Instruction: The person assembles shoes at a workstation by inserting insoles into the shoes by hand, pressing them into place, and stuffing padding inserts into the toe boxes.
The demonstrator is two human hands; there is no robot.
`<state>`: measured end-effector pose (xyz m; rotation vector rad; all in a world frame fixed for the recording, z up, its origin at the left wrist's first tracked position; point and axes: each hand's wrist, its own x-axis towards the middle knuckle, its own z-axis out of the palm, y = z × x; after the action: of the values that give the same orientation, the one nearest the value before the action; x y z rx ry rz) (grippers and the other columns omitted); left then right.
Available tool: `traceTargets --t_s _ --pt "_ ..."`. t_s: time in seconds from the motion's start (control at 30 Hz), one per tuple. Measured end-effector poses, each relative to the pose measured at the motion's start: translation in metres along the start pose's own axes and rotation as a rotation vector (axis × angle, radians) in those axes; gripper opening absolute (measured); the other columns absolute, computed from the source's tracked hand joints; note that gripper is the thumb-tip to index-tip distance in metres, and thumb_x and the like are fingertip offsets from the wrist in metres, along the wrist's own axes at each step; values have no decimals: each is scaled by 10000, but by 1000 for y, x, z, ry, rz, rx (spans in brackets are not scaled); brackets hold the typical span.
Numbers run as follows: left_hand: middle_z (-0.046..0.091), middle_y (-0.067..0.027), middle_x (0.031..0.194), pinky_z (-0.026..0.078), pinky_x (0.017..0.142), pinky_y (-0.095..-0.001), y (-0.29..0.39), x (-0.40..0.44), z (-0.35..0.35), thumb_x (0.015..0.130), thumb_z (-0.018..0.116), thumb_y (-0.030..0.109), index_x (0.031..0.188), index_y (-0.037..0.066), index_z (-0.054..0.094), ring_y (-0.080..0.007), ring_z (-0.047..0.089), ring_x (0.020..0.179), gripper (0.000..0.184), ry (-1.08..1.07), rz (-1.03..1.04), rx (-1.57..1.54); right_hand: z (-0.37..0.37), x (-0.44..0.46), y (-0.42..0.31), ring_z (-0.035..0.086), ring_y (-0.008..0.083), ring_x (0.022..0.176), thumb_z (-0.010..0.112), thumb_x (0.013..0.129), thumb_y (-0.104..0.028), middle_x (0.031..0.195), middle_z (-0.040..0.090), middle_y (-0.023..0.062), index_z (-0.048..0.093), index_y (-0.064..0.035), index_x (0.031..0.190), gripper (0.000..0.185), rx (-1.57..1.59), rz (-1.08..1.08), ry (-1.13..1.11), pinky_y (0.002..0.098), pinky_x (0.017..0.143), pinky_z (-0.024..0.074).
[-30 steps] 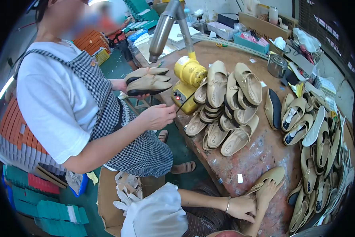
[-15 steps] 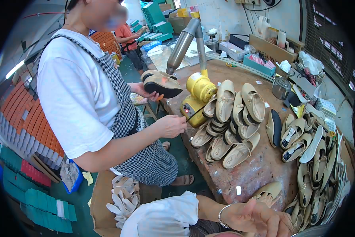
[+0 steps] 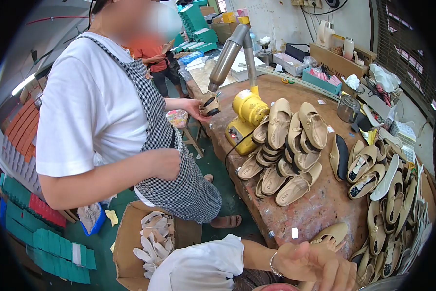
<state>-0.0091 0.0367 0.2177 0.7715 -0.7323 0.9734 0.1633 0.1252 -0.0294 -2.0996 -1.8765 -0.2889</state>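
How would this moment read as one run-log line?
Right hand: partly hidden, at opening of beige round-toed shoe; Left hand: nearer camera, nothing visibly held; Surface: worn brown tabletop

Left sleeve (image 3: 198, 264), 6 o'clock: pale bluish-grey, loose, short, softly creased, plain hem at 5 o'clock. Left forearm (image 3: 257, 257) bare below it. Slim silver-coloured bracelet (image 3: 272, 265), 5 o'clock, small bead-like pieces along lower stretch. Left hand (image 3: 320, 266) ungloved. Trouser cloth (image 3: 254, 281), between 5 and 6 o'clock: dark, brownish, mostly cropped.
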Motion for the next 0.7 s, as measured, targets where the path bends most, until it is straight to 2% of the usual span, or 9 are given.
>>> traceTargets --t_s 0.13,0.27,0.37,0.53,0.57,0.63,0.67,0.7 --pt "627 -156 900 384 848 -411 0 0 -4 978 286 652 813 -21 655 -333 537 899 785 -45 16 -16 4 -3 1 644 356 886 576 788 -154 840 651 185 640 21 946 244 10 4 2 599 1203 101" --pt "629 -152 852 398 823 -388 4 -1 1 977 291 652 797 -18 656 -318 550 860 784 26 -23 53 9 -3 2 644 356 888 577 788 -154 843 652 184 641 20 947 244 18 -2 6 599 1202 102" --pt "622 -161 878 407 806 -376 0 6 14 976 296 658 808 -23 655 -303 554 849 787 112 82 137 10 -1 3 645 356 889 578 787 -154 845 653 184 641 20 947 244 20 4 17 599 1202 102" --pt "614 -181 984 409 845 -368 -6 -5 -13 980 349 634 910 -50 663 -300 555 909 756 -130 16 31 14 -5 5 645 357 891 579 787 -154 848 654 184 642 18 948 244 24 11 21 599 1202 103" --pt "614 -181 984 409 845 -368 -4 -6 -10 980 349 634 910 -50 663 -300 555 909 756 -128 16 30 15 -5 6 645 357 892 579 787 -154 848 654 184 642 18 948 244 25 13 22 599 1201 104" --pt "604 -188 1062 419 875 -347 3 -6 0 986 395 597 1006 -83 652 -296 555 916 727 -30 -194 -86 18 -4 6 645 357 893 580 786 -154 849 655 184 643 18 948 244 27 12 29 599 1201 104" --pt "604 -188 1062 419 875 -347 2 -7 0 986 395 597 1006 -83 652 -296 555 916 727 -30 -191 -83 19 -4 6 645 357 893 580 786 -154 850 655 183 643 18 949 244 28 9 32 599 1201 104" --pt "572 -210 1137 396 923 -371 -1 -9 -2 977 405 608 1080 -99 610 -312 528 1000 743 -59 -230 -120 20 -3 6 645 357 894 580 786 -154 851 655 183 643 17 949 244 29 5 33 599 1201 104"
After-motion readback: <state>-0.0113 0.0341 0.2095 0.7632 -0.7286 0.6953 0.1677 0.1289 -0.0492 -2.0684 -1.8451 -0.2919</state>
